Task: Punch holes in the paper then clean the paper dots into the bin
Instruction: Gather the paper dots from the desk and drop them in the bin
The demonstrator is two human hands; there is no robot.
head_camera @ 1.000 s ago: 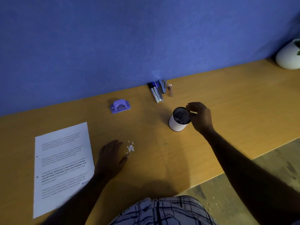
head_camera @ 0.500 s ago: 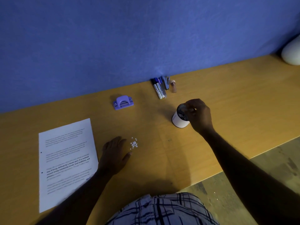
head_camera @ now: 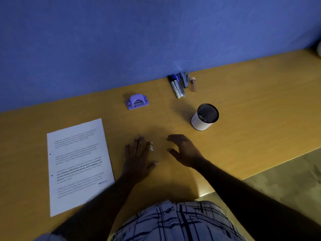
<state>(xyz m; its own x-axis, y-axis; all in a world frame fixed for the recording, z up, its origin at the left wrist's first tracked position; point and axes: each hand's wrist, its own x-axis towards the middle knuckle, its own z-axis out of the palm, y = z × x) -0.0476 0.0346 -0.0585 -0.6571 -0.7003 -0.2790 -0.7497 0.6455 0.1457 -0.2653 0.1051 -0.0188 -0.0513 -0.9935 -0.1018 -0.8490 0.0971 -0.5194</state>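
The punching half of the task is looking finished: the printed sheet of paper point(head_camera: 78, 164) is lying flat on the wooden desk point(head_camera: 251, 105) at the left, showing two dark punch holes along its left margin, and the purple hole punch point(head_camera: 137, 102) is sitting idle near the blue wall point(head_camera: 121, 40), well apart from both hands. What is remaining is the clean-up. A small cluster of white paper dots point(head_camera: 151, 146) is lying on the bare desk between the hands, just beside the fingertips of the left hand point(head_camera: 137, 160). That hand is lying palm down with its fingers spread flat, pinching nothing; some dots may be hiding under its fingers, though the dim light is making that hard to judge. The right hand point(head_camera: 185, 151) is hovering on the other side of the dots, fingers loosely curled and apart, holding nothing. The two hands appear to be framing the pile for sweeping together. The bin point(head_camera: 205, 117), a small white cylinder with a dark mesh inside, is standing upright and open beyond the right hand, near but not touching it. None of the visible dots are in it, so gathering them and tipping them in is still ahead. A group of markers point(head_camera: 178, 85) is lying by the wall, playing no part.
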